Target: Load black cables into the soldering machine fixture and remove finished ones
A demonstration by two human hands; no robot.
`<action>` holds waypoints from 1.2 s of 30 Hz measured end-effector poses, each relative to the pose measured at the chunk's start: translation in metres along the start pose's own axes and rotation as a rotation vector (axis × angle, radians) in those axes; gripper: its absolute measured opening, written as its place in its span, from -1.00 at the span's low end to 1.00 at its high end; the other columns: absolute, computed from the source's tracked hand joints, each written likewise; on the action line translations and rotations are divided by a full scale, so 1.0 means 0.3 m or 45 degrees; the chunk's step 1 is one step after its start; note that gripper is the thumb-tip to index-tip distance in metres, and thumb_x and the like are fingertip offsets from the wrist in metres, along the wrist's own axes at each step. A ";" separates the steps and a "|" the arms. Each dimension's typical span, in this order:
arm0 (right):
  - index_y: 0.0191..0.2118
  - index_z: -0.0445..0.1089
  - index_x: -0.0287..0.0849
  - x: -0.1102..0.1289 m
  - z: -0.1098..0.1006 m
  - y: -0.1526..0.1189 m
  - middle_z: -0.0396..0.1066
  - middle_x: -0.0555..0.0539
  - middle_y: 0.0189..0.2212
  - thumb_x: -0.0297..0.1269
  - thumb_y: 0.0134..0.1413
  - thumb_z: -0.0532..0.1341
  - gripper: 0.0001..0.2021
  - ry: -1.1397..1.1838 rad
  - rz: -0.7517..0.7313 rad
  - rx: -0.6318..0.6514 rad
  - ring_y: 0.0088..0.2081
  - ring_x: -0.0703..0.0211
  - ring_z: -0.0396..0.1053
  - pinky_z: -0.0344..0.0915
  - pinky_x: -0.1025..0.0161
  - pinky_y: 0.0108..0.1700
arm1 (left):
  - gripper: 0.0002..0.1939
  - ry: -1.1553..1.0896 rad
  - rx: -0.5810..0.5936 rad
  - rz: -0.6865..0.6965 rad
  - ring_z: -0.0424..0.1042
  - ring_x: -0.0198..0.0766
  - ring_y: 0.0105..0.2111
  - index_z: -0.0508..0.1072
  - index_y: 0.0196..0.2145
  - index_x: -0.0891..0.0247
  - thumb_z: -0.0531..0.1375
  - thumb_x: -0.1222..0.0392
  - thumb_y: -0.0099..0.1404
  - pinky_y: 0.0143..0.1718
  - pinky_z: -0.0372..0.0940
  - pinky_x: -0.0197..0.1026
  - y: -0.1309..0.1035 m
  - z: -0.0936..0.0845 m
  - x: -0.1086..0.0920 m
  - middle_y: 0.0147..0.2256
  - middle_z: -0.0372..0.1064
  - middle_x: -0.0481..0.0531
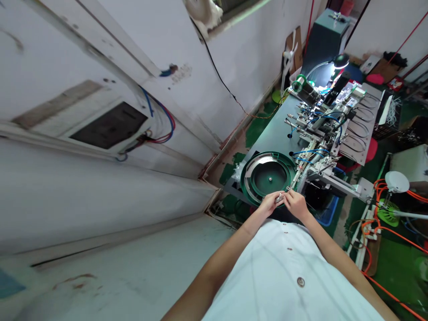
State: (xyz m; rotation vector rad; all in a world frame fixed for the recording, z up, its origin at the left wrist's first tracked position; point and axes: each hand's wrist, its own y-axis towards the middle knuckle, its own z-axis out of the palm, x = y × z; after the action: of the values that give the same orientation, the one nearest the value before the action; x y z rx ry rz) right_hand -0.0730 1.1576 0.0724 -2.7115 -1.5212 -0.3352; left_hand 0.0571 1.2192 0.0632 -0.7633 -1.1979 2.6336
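Observation:
My left hand (pixel 270 203) is curled around several small shiny metal parts (pixel 279 199), too small to name more closely. Close against it, my right hand (pixel 296 204) has its fingertips pinched together; whatever may be between them is too small to make out. Both hands are over the near rim of a round green vibratory feeder bowl (pixel 246 192), whose inside has a bolt at its centre. From the bowl's right side a narrow metal feed track (pixel 302 171) runs up to the machine, and my right fingertips are by its near end.
An assembly machine (pixel 321 120) with blue air tubes fills the grey table (pixel 272 133). A lit lamp (pixel 341 61) shines behind it. A blue crate (pixel 329 211) sits below, and orange hoses (pixel 394 232) cross the right floor. A white wall (pixel 174 147) stands at left.

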 end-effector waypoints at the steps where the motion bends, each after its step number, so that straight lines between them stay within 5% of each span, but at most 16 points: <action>1: -0.33 0.42 -0.22 -0.019 0.004 -0.003 0.37 -0.08 -0.40 -0.34 0.26 0.00 -0.74 0.013 0.056 -0.025 -0.35 0.25 0.34 0.20 0.35 -0.27 | -0.92 -0.009 -0.008 -0.003 0.45 -0.36 -0.44 0.50 -0.41 0.42 0.19 0.41 0.16 -0.20 0.37 -0.26 -0.003 0.000 -0.003 -0.47 0.47 0.08; 10: -0.39 0.45 -0.24 -0.236 0.126 0.040 0.41 -0.09 -0.41 -0.41 0.16 0.02 -0.74 -0.024 0.468 0.001 -0.40 0.24 0.35 0.16 0.36 -0.38 | -0.84 -0.013 -0.043 -0.049 0.51 -0.24 -0.35 0.48 -0.35 0.47 0.09 0.43 0.24 -0.08 0.37 -0.16 -0.020 -0.008 -0.011 -0.33 0.51 0.24; 21: -0.38 0.43 -0.33 -0.233 0.210 0.119 0.40 -0.18 -0.36 -0.45 0.14 0.08 -0.81 -0.074 0.481 0.221 -0.43 0.25 0.32 0.10 0.37 -0.43 | -0.82 -0.031 0.010 -0.040 0.52 -0.23 -0.31 0.49 -0.31 0.49 0.09 0.40 0.26 -0.09 0.37 -0.17 -0.019 -0.032 -0.010 -0.29 0.50 0.26; 28: -0.35 0.44 -0.28 -0.217 0.173 0.087 0.41 -0.14 -0.38 -0.39 0.18 0.05 -0.78 0.013 0.500 0.086 -0.42 0.24 0.34 0.13 0.37 -0.41 | -0.83 -0.058 0.014 -0.043 0.52 -0.23 -0.32 0.48 -0.30 0.51 0.09 0.42 0.26 -0.09 0.37 -0.16 -0.020 -0.020 -0.013 -0.31 0.50 0.25; 36: -0.26 0.43 -0.21 -0.077 -0.006 0.010 0.42 -0.10 -0.35 -0.36 0.24 -0.01 -0.74 0.295 0.314 -0.107 -0.33 0.22 0.38 0.28 0.32 -0.26 | -0.84 -0.111 0.089 -0.068 0.49 -0.25 -0.28 0.50 -0.32 0.46 0.10 0.40 0.27 -0.05 0.34 -0.16 -0.018 0.007 -0.022 -0.31 0.49 0.21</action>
State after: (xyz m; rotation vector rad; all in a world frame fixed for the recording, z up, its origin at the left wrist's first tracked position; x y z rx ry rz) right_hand -0.0825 1.1365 0.0701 -2.7624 -1.1261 -0.6895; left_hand 0.0614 1.2193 0.0709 -0.6014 -1.1240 2.6742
